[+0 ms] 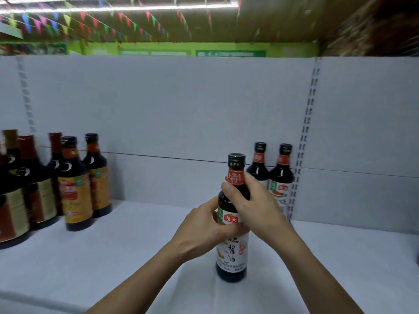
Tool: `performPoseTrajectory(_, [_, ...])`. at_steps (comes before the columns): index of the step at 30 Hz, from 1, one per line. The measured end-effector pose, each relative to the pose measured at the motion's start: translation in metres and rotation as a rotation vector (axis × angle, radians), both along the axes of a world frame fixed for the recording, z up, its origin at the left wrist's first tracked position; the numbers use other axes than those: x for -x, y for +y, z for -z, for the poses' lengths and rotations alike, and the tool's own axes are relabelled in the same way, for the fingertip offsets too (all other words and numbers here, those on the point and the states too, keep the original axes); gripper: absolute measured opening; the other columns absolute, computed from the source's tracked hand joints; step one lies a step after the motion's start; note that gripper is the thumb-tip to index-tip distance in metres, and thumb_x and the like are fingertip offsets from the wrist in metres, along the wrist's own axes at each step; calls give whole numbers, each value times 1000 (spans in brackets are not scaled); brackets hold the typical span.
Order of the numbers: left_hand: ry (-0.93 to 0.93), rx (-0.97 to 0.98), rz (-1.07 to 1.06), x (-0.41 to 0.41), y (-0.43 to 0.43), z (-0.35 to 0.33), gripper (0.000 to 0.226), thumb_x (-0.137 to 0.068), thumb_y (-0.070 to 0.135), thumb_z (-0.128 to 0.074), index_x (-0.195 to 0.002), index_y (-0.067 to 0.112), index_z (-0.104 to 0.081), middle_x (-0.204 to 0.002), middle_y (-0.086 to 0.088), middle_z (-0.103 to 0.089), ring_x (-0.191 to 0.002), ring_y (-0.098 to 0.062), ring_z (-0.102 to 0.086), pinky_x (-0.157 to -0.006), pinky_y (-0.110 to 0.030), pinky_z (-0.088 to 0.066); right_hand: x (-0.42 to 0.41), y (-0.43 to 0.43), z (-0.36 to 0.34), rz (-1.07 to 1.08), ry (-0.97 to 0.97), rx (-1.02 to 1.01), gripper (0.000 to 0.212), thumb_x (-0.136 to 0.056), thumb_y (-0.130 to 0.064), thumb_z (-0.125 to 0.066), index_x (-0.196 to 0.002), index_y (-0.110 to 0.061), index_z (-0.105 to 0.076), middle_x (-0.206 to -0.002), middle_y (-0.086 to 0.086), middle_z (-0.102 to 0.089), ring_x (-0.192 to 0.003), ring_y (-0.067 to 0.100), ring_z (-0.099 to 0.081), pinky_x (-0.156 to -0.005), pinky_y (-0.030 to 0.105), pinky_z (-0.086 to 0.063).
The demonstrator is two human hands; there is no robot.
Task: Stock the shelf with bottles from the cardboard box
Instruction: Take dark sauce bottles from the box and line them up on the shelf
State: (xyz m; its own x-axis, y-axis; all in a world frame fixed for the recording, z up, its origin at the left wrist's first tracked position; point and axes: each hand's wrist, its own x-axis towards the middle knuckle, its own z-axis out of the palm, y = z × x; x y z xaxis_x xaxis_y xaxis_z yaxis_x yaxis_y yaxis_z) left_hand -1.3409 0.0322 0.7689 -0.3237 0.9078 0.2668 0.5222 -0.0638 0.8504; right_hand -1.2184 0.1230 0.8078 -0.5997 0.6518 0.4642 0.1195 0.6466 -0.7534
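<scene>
A dark soy sauce bottle (232, 257) with a white label and red neck band stands upright on the white shelf (118, 257). My left hand (204, 232) wraps its fingers round the bottle's body from the left. My right hand (254, 205) grips the neck and shoulder from the right. Two matching bottles (269, 171) stand behind it against the back panel, partly hidden by my right hand. The cardboard box is out of sight.
Several dark bottles with yellow and gold labels (77, 189) crowd the shelf's left side. A slotted upright (301, 141) splits the grey back panel at the right. Coloured bunting and green signs hang above the shelf.
</scene>
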Motion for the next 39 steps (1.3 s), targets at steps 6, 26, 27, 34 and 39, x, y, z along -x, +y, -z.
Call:
performPoseTrajectory(6, [22,28,38,-19,33,0,52,-66,61,-77,-114,48,-64,-104,25,-76,-97,2,-73,-92,-37,-61,-24,19,6,116,26,29,30,-89,-68,-51,-107,-45,-58,-100,-21,-72,-96,-2,-68,-87,36,-57])
performPoseTrajectory(26, [129,15,13,-67,104,20,52,-80,41,-74,-123,37,-45,-115,17,-68,-105,-13,-68,-86,-38,-59,-77,71,40,333,-78,219,68,-82,-52,-79,-132,-40,-34,-110,-18,-63,-98,1,-68,-86,33,-60])
performPoseTrajectory(27, [120,11,34,-65,106,23,54,-80,44,-77,-124,39,-45,-117,19,-67,-107,-10,-67,-88,-36,-59,-78,75,41,345,-87,212,64,-82,-53,-79,-127,-39,-35,-107,-20,-62,-95,0,-68,-82,30,-60])
performPoseTrajectory(34, [148,41,112,-57,111,50,62,-88,46,-75,-138,49,-38,-125,25,-61,-111,-5,-66,-98,-35,-58,-86,91,44,342,-114,194,57,-85,-58,-72,-125,-33,-42,-109,-20,-65,-99,5,-70,-88,39,-62])
performPoseTrajectory(39, [148,31,114,-55,115,63,62,-90,50,-71,-140,54,-34,-123,28,-58,-112,-7,-67,-99,-33,-58,-87,95,49,313,-167,182,59,-81,-56,-78,-123,-37,-42,-106,-27,-63,-89,-11,-66,-65,13,-55])
